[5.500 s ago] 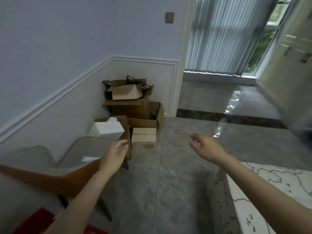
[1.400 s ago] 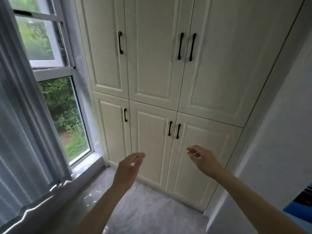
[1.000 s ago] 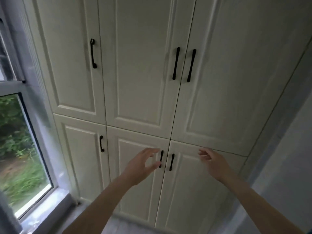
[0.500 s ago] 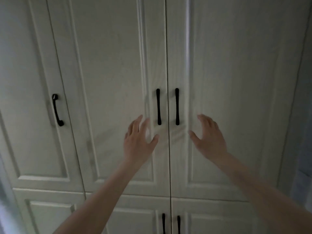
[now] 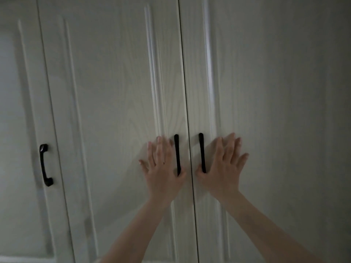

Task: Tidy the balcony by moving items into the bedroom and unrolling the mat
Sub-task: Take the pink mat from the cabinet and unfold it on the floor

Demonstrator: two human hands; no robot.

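1. Mostly, the view is filled by a tall pale cupboard [image 5: 117, 92] with panelled doors. The landmark for everything below is the centre seam [image 5: 187, 111], the thin dark line where the two middle doors meet; it runs from top to bottom, a little right of the middle.

2. Just left of the seam is the left door; just right of it is the right door [image 5: 275, 92]. Both look shut. Far left of the seam, a third door carries its own curved black handle [image 5: 45, 165].

3. The left hand [image 5: 162, 173] lies just left of the seam, the right hand [image 5: 223, 169] just right of it, at about equal height. Both are spread and grasp nothing — fingers point up, and whether the palms press on the wood I cannot tell.

4. Two slim black handles stand upright, parallel to the seam: the left handle [image 5: 177, 154] and the right handle [image 5: 202, 152]. Each one is between the seam and its own hand, close to the thumb, so each hand is nearest to its own handle.

5. My judgement: the coming move is to curl the fingers inward, toward the seam, around these vertical bars and pull the doors apart.

6. The mat and the balcony items are not visible — perhaps behind the doors, but this cannot be seen.
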